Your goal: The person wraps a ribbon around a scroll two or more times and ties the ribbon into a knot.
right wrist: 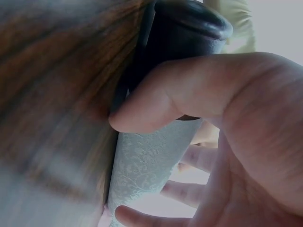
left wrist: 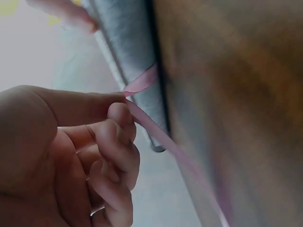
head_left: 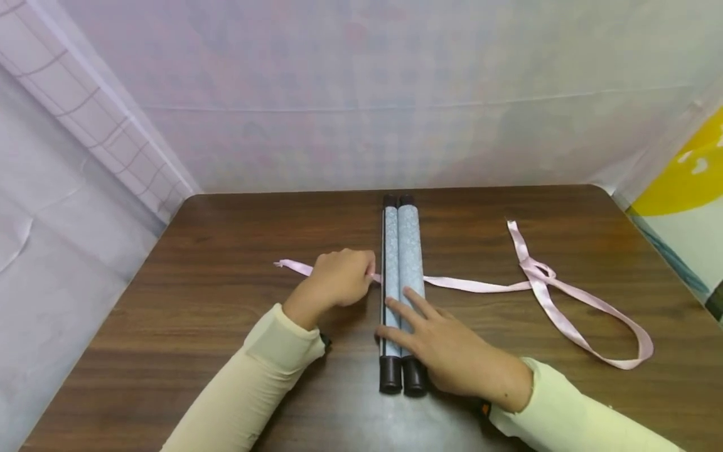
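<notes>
A scroll (head_left: 410,245), rolled from both ends into two light blue patterned rolls with dark end caps, lies lengthwise on the table. Beneath it a pink ribbon (head_left: 474,285) passes crosswise and comes out on both sides. My left hand (head_left: 339,276), just left of the rolls, pinches the ribbon between thumb and index finger, as the left wrist view shows. Spread across the lower part of the rolls, my right hand (head_left: 452,342) rests with its fingers fairly straight. In the right wrist view its thumb lies along the side of the scroll (right wrist: 147,156), near the dark end cap (right wrist: 184,33).
The brown wood-grain table (head_left: 198,270) reaches back to a pale sheet (head_left: 361,113) hanging behind it. To the right, the ribbon's long end lies in a loose loop. A yellow-patterned sheet (head_left: 686,179) hangs beyond the right edge.
</notes>
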